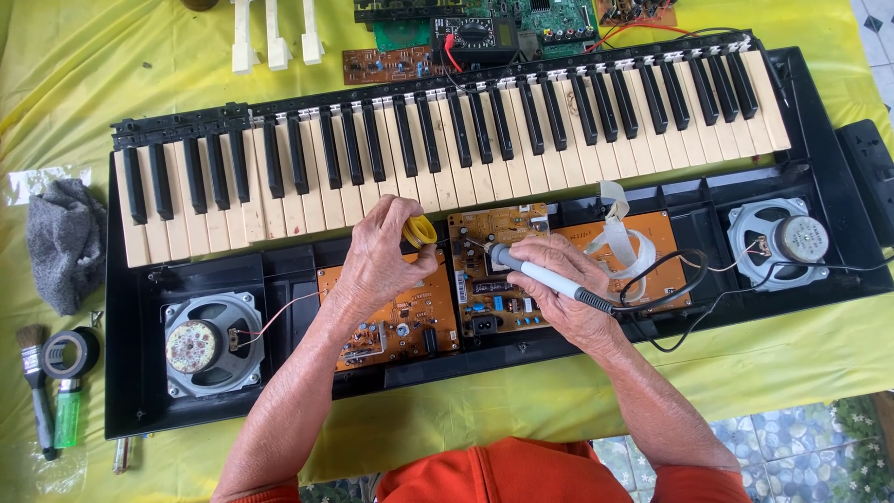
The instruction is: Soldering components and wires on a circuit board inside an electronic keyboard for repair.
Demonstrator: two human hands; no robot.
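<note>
Covering nearly the whole surface (56, 84), spread a yellow-green cloth. Lay across it, open-cased, a black electronic keyboard (819, 121), its row of cream and black keys (447, 154) tilted slightly, higher at the right. Showed below the keys a bay of orange circuit boards, with a round speaker (212, 346) at the left end and a second speaker (778, 244) at the right, each trailing thin wires. Stood beyond the keyboard a black multimeter (475, 37) with a red lead, among green and brown boards (559, 17), and three loose white keys (275, 35) near the top edge. Sat well apart on the far left a grey rag (63, 244), then a roll of black tape (67, 354), a brush (35, 373) and a green lighter (67, 414) close together.

Rested over the left orange board (391, 326) the left hand (386, 265), fingers curled shut round a small yellow spool (420, 231), probably solder, though too small to be sure. Rested over the middle board (494, 279) the right hand (559, 279), closed on a grey-handled soldering iron (540, 275), held like a pen, tip down toward that board's upper part; hid part of the board beneath. Looped away from the iron's black end, over the right board, a black cord (670, 279), beside a curled white ribbon cable (619, 233).
</note>
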